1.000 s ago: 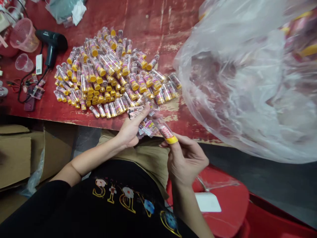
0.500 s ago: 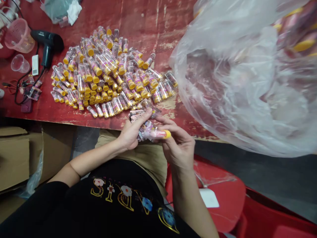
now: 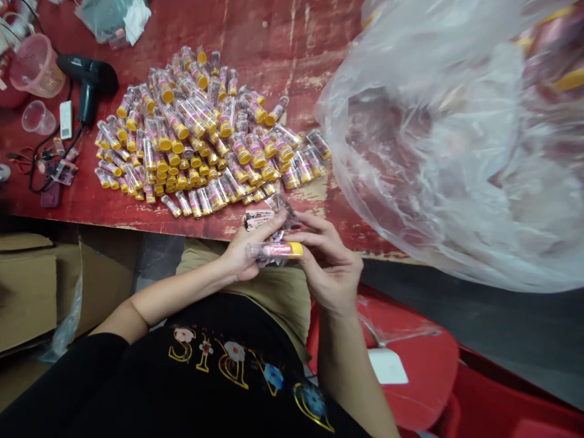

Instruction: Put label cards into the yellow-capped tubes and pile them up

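Over the table's front edge, my right hand (image 3: 331, 258) pinches a clear plastic tube (image 3: 274, 250) by its yellow cap. The tube lies level, its clear end reaching across to my left palm. My left hand (image 3: 249, 249) is closed on a bunch of crinkly plastic sleeves (image 3: 280, 213), with the thumb on top. A printed label (image 3: 258, 219) with dark lettering shows beside that thumb. Beyond my hands spreads a large pile of similar yellow-capped tubes (image 3: 196, 128). Part of the sleeves is hidden behind the tube and my fingers.
A big translucent plastic bag (image 3: 438, 152) with more tubes covers the right side of the red table (image 3: 255, 36). At left lie a dark heat gun (image 3: 89, 76), a pink basket (image 3: 39, 64) and a plastic cup (image 3: 39, 117). Cardboard boxes (image 3: 27, 292) stand below; a red stool (image 3: 410, 365) is at right.
The tube in my right hand has swung nearly level and come clearly into view, shifting slightly left. My left hand keeps its hold on the sleeves.
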A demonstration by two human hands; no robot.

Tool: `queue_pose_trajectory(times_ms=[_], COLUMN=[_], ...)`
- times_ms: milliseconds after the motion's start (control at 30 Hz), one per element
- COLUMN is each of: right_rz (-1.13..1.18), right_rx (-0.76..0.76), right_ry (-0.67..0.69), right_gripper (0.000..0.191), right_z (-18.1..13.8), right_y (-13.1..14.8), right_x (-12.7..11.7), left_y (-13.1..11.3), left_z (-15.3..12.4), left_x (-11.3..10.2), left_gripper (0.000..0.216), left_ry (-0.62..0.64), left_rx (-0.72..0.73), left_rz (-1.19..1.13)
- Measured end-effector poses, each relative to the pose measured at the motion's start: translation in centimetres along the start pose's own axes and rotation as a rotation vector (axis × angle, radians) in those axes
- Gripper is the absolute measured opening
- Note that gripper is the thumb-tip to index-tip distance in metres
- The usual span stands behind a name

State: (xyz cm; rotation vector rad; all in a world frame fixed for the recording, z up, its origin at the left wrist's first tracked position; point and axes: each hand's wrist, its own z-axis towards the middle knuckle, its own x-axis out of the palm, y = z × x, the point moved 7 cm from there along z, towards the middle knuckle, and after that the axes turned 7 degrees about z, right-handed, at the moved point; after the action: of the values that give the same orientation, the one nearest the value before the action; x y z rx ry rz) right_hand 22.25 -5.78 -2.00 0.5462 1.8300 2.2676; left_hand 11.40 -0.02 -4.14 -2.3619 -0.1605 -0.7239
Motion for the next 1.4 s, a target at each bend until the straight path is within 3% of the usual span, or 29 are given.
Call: queue_pose_trajectory(times_ms=[200,367,500,800,967,1133,1400], right_rz=[-0.014,0.111,0.046,-0.125,-0.111,-0.129,-0.095], right_rx=[0.002,0.101,0.115,0.021,0.004,-0.004,0.016], right_ry=[-0.014,-0.244,-0.381,-0.385,-0.328,-0.4,-0.434], right_gripper=[0.013,0.011,0.015,0.015,0.01,0.01,0.011], right_z=[0.0,-1.3,-1.9,-1.7,-1.5,-1.6,-2.7], right_y=[0.4,-1.7,-2.2,-0.5,-0.3,-0.6,-0.2], right_x=[-0.5,-2.5,-3.8,-4.5,-4.5,-5.2,-3.7], left_y=[0.1,-0.1,-0.1,-0.1,-0.2,0.3,0.2], left_z=[0.4,0.6,0.3,0.0,-0.1,-0.3,-0.3], left_x=[-1.1,-1.3,-1.2,-1.1,-1.2,-1.0,-0.8], left_gripper=[0.02,0.016,0.012,0.026,0.031,0.036,0.038], left_ry=[-0.115,-0.19,-0.216,-0.21,-0.21,-0.17,-0.151], left_rx=[-0.067,-0.101,-0.08,-0.072,0.036,-0.001,0.037], left_rz=[-0.07,-0.107,-0.114,-0.064,-0.015,0.004,0.011])
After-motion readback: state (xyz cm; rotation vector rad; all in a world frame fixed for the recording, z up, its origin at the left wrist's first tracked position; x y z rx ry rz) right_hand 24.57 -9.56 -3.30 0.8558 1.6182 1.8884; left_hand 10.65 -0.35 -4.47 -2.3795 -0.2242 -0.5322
